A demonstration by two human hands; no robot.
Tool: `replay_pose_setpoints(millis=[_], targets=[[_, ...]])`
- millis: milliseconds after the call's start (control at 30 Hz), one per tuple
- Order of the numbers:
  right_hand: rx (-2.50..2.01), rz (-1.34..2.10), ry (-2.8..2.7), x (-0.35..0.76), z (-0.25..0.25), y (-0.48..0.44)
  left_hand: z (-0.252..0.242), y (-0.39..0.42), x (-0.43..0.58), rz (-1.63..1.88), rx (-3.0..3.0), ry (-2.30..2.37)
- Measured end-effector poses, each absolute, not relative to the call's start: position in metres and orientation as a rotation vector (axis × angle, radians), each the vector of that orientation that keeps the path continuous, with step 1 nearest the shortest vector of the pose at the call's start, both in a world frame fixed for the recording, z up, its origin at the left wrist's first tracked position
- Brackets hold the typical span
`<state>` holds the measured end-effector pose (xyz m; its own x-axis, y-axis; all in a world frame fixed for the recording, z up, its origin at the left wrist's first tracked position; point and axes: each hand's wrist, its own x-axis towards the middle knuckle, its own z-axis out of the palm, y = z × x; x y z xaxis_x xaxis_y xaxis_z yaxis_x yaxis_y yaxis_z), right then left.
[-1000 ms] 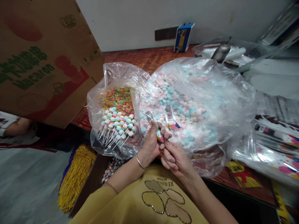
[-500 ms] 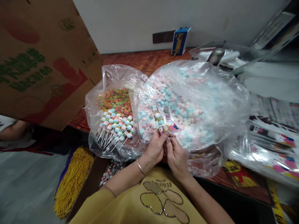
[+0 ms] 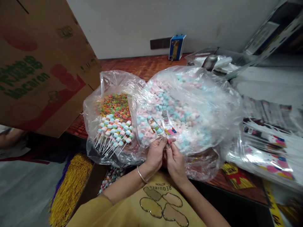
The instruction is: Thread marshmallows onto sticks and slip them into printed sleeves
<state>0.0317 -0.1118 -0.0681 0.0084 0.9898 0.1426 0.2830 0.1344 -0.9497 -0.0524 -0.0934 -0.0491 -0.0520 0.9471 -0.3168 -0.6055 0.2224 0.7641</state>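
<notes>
left hand [image 3: 156,152] + right hand [image 3: 175,159]; grip pinching lower end; bagged marshmallow skewer [image 3: 155,125] toward 11 o'clock; likely light, squashable; best held low

Shows red-brown grain along the bare back of the counter [image 3: 137,65]. Carries two clear plastic bags side by side, touching: a smaller left bag [image 3: 118,77] and a larger right bag [image 3: 222,101]. Bears a blue box [image 3: 177,48] near the wall [image 3: 123,31], and a yellow-and-red packet [image 3: 238,176] up front.

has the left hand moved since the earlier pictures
Yes, slightly: judged against the pile of candy sticks, the left hand sits farther right and lower in view than in the earliest picture.
</notes>
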Motion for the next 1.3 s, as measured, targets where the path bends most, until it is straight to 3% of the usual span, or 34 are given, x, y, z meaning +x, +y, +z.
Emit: replay_pose_setpoints(millis=[167,300,467,667,767,867,1033,1300], targets=[[-1.429,0.316,-1.730,0.040,-0.084,-0.103,-0.046,-0.090,-0.048,1.390,0.392,0.978],[-1.347,0.130,-1.903,0.047,-0.091,-0.096,-0.037,-0.090,-0.049,1.344,0.378,0.955],[-1.212,0.548,-1.694,0.050,-0.083,-0.099,-0.024,-0.089,-0.057,1.358,0.443,0.854],[-0.901,1.619,-0.913,0.044,-0.062,-0.111,-0.030,-0.083,-0.074,1.250,0.467,0.845],[-0.700,1.956,-0.643,0.046,-0.052,-0.111,-0.036,-0.079,-0.082,1.054,0.480,0.776],[-0.785,1.923,-0.706,0.049,-0.049,-0.108,-0.037,-0.077,-0.078,1.166,0.510,0.872],[-1.094,1.397,-0.947,0.043,-0.054,-0.109,-0.036,-0.081,-0.058,1.343,0.556,1.040],[-0.485,2.100,-0.466,0.046,-0.057,-0.119,-0.037,-0.091,-0.078,0.964,0.542,0.812]])
